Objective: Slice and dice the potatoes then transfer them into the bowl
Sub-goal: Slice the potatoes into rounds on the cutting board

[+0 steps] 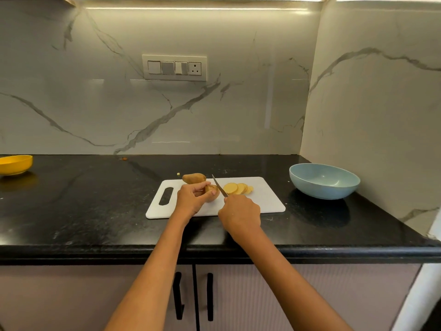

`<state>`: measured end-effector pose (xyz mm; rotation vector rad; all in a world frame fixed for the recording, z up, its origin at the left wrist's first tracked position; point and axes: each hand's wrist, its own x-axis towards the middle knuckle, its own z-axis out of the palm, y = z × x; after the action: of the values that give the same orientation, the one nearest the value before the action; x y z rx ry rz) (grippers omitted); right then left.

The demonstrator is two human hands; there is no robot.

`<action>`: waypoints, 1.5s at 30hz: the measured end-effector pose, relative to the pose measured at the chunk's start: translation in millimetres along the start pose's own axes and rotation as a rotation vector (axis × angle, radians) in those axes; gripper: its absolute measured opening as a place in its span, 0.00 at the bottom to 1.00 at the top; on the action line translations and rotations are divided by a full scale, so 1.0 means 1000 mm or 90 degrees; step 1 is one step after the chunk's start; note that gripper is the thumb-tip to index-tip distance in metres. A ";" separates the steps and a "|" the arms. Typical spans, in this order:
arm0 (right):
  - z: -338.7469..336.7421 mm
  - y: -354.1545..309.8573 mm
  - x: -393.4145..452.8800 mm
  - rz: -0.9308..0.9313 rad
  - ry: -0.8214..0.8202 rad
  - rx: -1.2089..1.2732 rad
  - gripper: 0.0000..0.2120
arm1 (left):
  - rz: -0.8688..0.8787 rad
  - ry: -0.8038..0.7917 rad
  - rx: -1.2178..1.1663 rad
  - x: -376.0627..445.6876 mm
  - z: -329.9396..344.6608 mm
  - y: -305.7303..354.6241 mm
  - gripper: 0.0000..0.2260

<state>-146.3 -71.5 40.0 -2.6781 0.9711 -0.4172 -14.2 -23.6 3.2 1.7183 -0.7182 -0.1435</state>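
A white cutting board (262,201) lies on the black counter. My left hand (191,197) grips a partly cut brown potato (213,195) on the board. My right hand (241,212) holds a knife (220,188), its blade angled up just right of the potato's cut end. Several round potato slices (237,188) lie fanned out on the board to the right of the blade. A whole potato (193,178) rests at the board's back edge. A pale blue bowl (324,181) stands to the right of the board with nothing visible in it.
A yellow bowl (14,164) sits at the far left of the counter. A marble wall closes the right side behind the blue bowl. A small scrap (178,173) lies on the counter behind the board. Cabinet doors with black handles are below the counter edge.
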 end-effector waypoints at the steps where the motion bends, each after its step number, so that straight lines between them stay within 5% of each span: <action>1: -0.001 -0.003 0.003 0.003 -0.011 0.004 0.13 | 0.000 -0.005 -0.003 -0.001 0.000 0.000 0.19; 21: 0.007 0.006 0.007 -0.050 -0.081 -0.112 0.11 | 0.026 -0.006 0.019 0.001 -0.002 -0.004 0.19; 45: -0.006 -0.003 0.006 -0.014 -0.017 -0.005 0.14 | 0.003 0.021 -0.057 -0.001 -0.002 -0.002 0.20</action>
<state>-142.2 -73.7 47.5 -2.6964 0.9390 -0.3807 -13.7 -21.0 1.4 1.6300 -0.6812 -0.1422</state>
